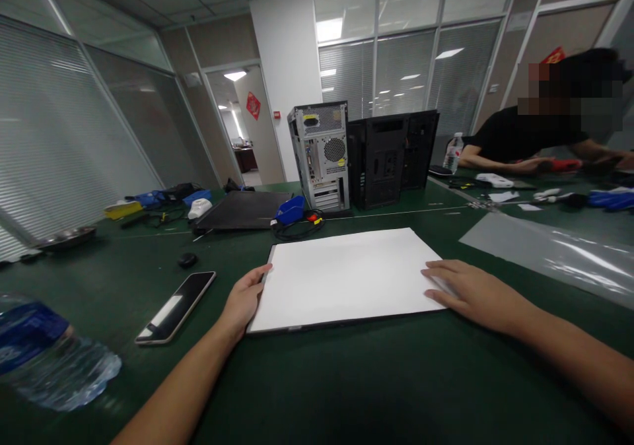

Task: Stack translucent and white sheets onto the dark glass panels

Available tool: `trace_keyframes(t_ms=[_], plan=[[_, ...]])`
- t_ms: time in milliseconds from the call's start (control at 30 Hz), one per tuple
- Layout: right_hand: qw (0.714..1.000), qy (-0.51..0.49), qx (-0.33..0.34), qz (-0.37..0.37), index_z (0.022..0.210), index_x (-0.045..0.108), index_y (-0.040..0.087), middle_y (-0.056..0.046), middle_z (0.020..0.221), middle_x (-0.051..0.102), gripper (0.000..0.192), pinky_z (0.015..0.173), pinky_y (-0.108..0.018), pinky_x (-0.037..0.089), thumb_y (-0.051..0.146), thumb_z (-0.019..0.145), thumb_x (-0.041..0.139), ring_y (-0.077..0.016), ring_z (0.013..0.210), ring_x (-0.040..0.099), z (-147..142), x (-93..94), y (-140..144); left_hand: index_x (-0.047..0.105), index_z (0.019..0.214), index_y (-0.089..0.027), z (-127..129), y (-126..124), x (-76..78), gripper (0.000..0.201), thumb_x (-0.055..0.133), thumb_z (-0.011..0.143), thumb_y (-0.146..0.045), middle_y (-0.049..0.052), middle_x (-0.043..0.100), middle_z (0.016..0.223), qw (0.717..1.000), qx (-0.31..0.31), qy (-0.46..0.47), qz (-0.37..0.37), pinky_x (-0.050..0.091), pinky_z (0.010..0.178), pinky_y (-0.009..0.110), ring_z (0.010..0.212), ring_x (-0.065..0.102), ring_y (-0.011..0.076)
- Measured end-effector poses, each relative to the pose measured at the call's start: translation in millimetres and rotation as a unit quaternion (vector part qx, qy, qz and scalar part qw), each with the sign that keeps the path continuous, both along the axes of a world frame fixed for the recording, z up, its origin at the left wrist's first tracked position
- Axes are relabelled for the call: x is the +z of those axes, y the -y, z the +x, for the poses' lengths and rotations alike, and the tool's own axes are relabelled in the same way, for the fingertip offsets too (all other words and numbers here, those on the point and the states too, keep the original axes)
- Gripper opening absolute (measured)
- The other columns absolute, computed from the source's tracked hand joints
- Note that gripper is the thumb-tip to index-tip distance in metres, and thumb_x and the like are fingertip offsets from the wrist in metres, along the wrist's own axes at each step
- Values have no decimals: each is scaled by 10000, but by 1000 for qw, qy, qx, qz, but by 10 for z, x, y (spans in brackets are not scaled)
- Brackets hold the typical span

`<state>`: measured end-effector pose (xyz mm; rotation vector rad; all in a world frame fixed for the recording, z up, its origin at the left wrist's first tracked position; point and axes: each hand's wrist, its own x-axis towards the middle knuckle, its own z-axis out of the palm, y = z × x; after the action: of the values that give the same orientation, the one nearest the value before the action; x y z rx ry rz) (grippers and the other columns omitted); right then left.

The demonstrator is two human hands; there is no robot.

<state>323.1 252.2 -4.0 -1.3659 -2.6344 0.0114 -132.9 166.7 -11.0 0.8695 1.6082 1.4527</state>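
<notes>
A flat rectangular panel (341, 276) with a white face and a thin dark rim lies in front of me on the green table. My left hand (246, 296) is closed on its left edge, thumb on the rim side and the other fingers partly hidden. At the right end of the panel, my right hand (463, 293) rests palm down, its fingers stretched apart over the white face near the edge.
A phone (176, 308) and a water bottle (54, 359) lie to the left. Behind stand a computer tower (324, 158) and black cases (384, 158). A clear plastic sheet (549, 253) lies right. A person in a dark shirt (525, 135) leans over the table.
</notes>
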Motion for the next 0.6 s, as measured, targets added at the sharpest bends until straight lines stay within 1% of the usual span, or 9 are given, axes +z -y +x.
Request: trace_keyframes(t_ms=[33,100,167,233,333,433,500,533,600], plan=[[1000,2,1,0,1346,553,239,-65,1384,516,648,1067,-458,396,665,893,371,-265,1258,476,-1,-1,1,668,1166,-198,-3,1,-1,488,533,733,-20,51,689,1211,1000,1,0,-1,513,675,226,774,680,140],[1000,3,5,0,1356,542,236,-70,1388,510,648,1070,-458,391,661,899,365,-263,1261,471,-5,-9,2,676,1153,-196,-11,1,-8,477,528,736,-19,55,668,1253,1000,1,-7,2,515,778,244,932,681,166],[1000,-2,9,6,1355,543,236,-75,1387,509,641,1066,-463,392,654,902,367,-266,1257,474,-15,-19,6,688,1126,-190,-22,-4,-19,471,512,731,-3,54,627,1319,1000,-3,-18,14,478,908,262,1094,635,177],[1000,-8,13,12,1348,549,236,-80,1383,513,632,1057,-472,397,648,905,367,-272,1248,480,-29,-27,17,687,1125,-182,-34,-11,-29,473,500,730,1,62,599,1355,1000,-10,-20,21,429,1003,307,1166,600,191],[1000,-13,18,16,1345,551,235,-87,1379,516,623,1051,-494,395,638,912,356,-282,1245,481,-50,-34,37,679,1145,-179,-49,-16,-37,476,510,732,-13,85,616,1330,1000,-15,-24,13,395,1052,383,1153,613,220],[999,-30,32,-1,1363,531,266,-73,1392,505,605,1058,-514,380,632,912,362,-287,1261,467,-31,-38,9,692,1125,-192,-53,-13,-35,467,532,723,-18,82,612,1337,999,-14,-41,15,404,1047,372,1163,609,222],[998,-46,34,-21,1386,500,291,-53,1413,485,593,1073,-504,367,624,913,367,-275,1279,452,50,-46,-76,689,1132,-195,-48,-10,-30,474,528,725,-14,77,588,1366,999,-14,-47,13,420,1032,356,1175,602,217],[998,-50,24,-24,1392,490,295,-48,1422,474,596,1080,-498,359,625,911,367,-271,1285,445,123,-54,-142,684,1140,-193,-43,-9,-27,479,522,727,-11,78,581,1373,999,-14,-47,10,428,1024,352,1173,603,215],[998,-46,-32,-5,1404,475,282,-62,1439,451,623,1084,-490,349,636,904,362,-279,1287,438,341,-86,-311,676,1151,-186,-30,-9,-20,485,517,728,-9,85,587,1366,999,-13,-43,6,448,1002,354,1151,618,218]])
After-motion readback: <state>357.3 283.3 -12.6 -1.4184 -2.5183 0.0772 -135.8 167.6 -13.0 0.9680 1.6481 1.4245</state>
